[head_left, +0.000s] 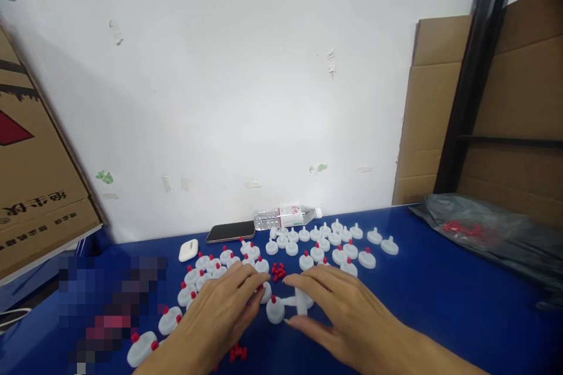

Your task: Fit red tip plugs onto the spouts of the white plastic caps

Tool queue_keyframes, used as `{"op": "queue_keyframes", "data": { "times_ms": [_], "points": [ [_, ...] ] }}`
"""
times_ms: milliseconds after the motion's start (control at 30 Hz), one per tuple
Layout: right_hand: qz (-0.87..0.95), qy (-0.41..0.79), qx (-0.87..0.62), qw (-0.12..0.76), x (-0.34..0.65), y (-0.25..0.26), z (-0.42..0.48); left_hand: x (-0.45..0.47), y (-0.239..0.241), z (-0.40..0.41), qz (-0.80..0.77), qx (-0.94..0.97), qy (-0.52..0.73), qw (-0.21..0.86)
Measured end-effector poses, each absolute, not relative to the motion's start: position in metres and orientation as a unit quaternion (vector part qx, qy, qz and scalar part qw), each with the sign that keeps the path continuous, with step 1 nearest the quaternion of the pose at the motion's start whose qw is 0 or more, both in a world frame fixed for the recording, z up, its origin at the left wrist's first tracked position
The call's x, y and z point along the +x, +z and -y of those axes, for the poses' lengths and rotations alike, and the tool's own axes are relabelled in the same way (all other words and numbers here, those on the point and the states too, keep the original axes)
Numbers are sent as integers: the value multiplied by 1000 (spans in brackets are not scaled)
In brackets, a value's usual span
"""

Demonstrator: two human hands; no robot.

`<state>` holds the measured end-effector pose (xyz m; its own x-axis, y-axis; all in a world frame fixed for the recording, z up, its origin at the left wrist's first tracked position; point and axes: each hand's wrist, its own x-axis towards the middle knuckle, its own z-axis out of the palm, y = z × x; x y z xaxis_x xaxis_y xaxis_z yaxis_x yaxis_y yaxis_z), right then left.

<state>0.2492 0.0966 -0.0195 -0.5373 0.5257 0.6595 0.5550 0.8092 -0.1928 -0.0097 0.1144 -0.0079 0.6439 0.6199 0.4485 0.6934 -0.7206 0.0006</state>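
Many small white plastic discs lie on the blue table (440,293). Those on the left (169,319) carry red caps; those at the back right (367,258) have bare white stems. A small heap of loose red caps (278,271) lies between the two groups. My left hand (220,310) rests palm down among the capped discs, its fingertips touching a disc near the middle. My right hand (341,310) has its fingers curled over an uncapped white disc (303,300), thumb beneath it. A red-capped disc (275,309) stands between both hands.
A water bottle (288,217) lies on its side against the white wall, with a dark phone (230,231) and a white earbud case (189,249) beside it. A grey plastic bag (492,231) with red pieces lies at the right. Cardboard boxes stand left and right. More red caps (237,353) lie near my left wrist.
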Motion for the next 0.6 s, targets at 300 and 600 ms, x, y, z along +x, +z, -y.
{"op": "queue_keyframes", "data": {
  "times_ms": [300,600],
  "points": [
    [872,-40,-279,399,247,-21,-94,8,0,-99,355,-826,-418,-131],
    [860,-37,-288,420,247,-17,-95,15,-4,-94,350,-812,-418,-205]
  ]
}}
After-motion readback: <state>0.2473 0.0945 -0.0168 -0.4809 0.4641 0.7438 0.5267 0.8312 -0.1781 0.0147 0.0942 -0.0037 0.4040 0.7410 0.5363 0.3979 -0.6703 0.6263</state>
